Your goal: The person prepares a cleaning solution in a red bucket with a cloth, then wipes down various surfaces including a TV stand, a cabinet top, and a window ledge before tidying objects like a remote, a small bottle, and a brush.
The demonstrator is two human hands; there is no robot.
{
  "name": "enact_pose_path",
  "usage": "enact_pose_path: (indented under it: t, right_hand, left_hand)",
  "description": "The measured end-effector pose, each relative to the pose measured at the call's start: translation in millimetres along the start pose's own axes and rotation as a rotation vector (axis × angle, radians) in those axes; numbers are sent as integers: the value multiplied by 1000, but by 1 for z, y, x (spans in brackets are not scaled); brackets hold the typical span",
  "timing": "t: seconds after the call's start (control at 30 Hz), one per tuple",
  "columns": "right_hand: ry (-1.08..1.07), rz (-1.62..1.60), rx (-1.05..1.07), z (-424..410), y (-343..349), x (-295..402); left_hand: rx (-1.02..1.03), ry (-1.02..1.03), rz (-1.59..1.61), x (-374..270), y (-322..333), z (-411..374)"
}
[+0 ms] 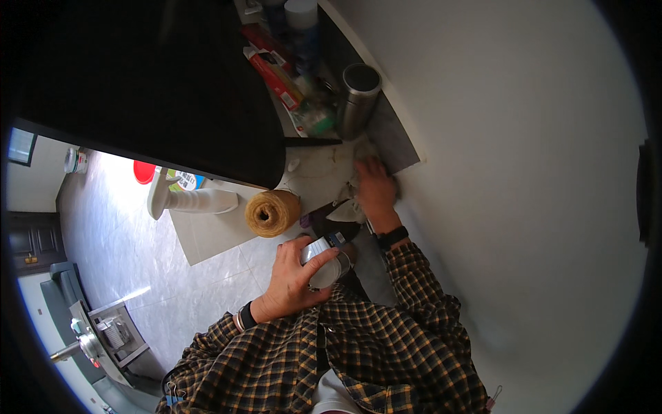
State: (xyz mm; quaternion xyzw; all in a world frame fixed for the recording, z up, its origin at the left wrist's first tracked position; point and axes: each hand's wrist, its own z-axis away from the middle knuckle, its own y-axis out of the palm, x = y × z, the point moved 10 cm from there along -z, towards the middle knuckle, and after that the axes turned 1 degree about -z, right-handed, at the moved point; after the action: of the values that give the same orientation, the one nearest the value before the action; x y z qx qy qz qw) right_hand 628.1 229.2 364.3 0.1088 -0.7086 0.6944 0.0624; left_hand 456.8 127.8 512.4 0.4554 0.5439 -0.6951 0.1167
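My left hand (292, 282) is closed around a clear cylindrical container (326, 276), held in front of my shirt. A dark label with a printed code sits at its far end. Farther out, by the wall, my right hand (376, 191) is blurred and rests on a pale crumpled thing, perhaps a cloth (349, 211), on the white surface. Its fingertips are too blurred to show whether they grip it. To the left of that hand stands a cone of brown twine (272, 213). A steel vacuum flask (358, 101) is just beyond the right hand.
A large black panel (170, 93) overhangs the upper left. Near its edge lies a white spray bottle (204, 201). Red boxes (276, 77) and a white-capped can (301, 31) crowd the back. The grey wall (517, 155) bounds the right. A table (111, 331) stands lower left.
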Motion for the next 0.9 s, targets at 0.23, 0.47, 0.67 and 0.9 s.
enact_pose_path:
  t: [0.23, 0.47, 0.67, 0.9]
  right_hand:
    - [52, -120, -41, 9, -7, -1]
    - [89, 2, -6, 14, -8, 2]
    - [109, 67, -29, -23, 13, -5]
    - [31, 96, 10, 29, 3, -10]
  left_hand:
    - [-4, 51, 54, -4, 3, -10]
    - [-30, -25, 25, 10, 2, 18]
    - [-26, -2, 42, 5, 3, 15]
    - [-5, 45, 46, -2, 12, 1]
